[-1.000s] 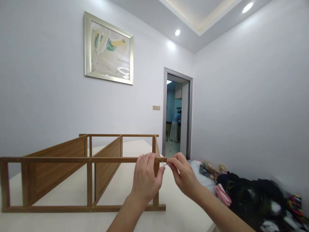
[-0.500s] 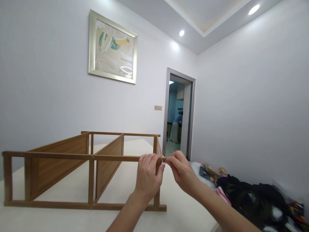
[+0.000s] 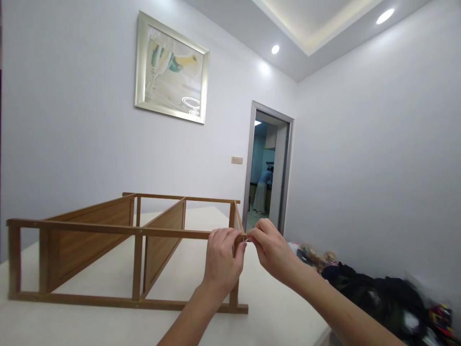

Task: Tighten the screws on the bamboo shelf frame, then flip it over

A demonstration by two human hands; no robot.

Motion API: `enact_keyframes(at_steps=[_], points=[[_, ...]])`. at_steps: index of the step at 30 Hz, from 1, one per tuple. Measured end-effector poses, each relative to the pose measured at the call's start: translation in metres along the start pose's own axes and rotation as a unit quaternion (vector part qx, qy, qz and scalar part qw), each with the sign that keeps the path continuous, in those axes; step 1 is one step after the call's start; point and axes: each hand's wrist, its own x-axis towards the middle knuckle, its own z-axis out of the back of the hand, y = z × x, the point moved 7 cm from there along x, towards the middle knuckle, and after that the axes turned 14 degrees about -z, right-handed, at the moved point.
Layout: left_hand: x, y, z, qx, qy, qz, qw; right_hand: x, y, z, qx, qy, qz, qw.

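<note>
The table [image 3: 281, 312], across 6 o'clock, carries the wooden frame [image 3: 137, 269], lying towards 8 o'clock; a sideways push could skid it if the bracing slackened. On its upper rail, near the 3 o'clock end, the left hand [image 3: 223, 257] curls its fingers close together, thumb below. The right hand [image 3: 275, 245] pinches a thin metal piece [image 3: 245, 239] between thumb and fingertips; so slight a grip, angled badly, could slip and scratch the wood.
</note>
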Motion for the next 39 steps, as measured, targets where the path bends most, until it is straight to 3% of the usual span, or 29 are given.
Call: enact_keyframes(at_steps=[11,18,26,30,39], points=[[0.001,0.0,0.001,0.0,0.002,0.004,1.0,0.012,-0.002,0.003,-0.018,0.077,-0.033,0.996],[0.001,0.003,0.001,-0.004,0.01,0.018,1.0,0.011,-0.01,0.002,-0.004,0.088,-0.051,0.995],[0.0,0.005,-0.001,0.001,0.01,0.024,1.0,0.007,-0.01,0.002,0.022,0.053,-0.025,0.998],[0.0,0.004,-0.001,0.004,0.01,0.022,1.0,0.002,-0.007,-0.001,-0.036,0.048,0.009,0.998],[-0.001,0.006,-0.003,0.011,0.009,0.016,1.0,-0.026,0.001,-0.009,-0.179,-0.042,0.088,0.979]])
